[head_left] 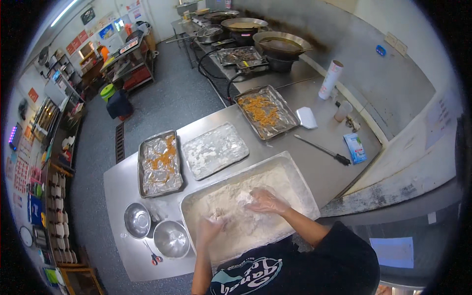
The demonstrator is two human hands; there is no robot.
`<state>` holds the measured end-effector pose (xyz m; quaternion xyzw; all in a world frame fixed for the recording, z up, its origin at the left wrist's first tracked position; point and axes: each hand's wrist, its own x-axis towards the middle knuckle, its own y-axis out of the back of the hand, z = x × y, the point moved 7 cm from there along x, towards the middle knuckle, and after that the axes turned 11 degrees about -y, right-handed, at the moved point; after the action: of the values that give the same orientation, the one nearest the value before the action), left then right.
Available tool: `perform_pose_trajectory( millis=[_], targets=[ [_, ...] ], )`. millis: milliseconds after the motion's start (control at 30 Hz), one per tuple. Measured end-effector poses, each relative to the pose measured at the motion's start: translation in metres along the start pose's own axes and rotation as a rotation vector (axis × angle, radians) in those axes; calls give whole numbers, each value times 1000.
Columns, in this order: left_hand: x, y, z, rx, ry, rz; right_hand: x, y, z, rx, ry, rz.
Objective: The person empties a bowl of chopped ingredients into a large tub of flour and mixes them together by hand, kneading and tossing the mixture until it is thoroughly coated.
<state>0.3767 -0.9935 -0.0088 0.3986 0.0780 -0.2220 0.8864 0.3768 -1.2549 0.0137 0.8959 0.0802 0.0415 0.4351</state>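
A large steel tray (300, 173) full of white flour lies in front of me on the steel counter. My left hand (210, 228) is down in the flour near the tray's near-left part, its fingers curled around a floured lump. My right hand (265, 200), in a clear plastic glove, presses on floured pieces in the middle of the tray. Both hands are dusted white.
Beyond the flour tray lie a foil-lined tray (158, 164) with orange pieces, a tray (215, 149) of white coated pieces and a tray (267, 111) of fried pieces. Two steel bowls (137, 220) (171, 239) and scissors (153, 255) sit at left. A knife (323, 149), packet (355, 147) and woks (281, 45) are farther off.
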Motion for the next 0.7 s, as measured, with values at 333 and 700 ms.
perform_pose_trajectory(
  millis=[333, 700],
  targets=[
    [0, 6, 21, -344, -45, 321, 15, 43, -22, 2, -155, -59],
    [19, -67, -35, 114, -65, -81, -12, -54, 45, -126, -369, -601]
  ],
)
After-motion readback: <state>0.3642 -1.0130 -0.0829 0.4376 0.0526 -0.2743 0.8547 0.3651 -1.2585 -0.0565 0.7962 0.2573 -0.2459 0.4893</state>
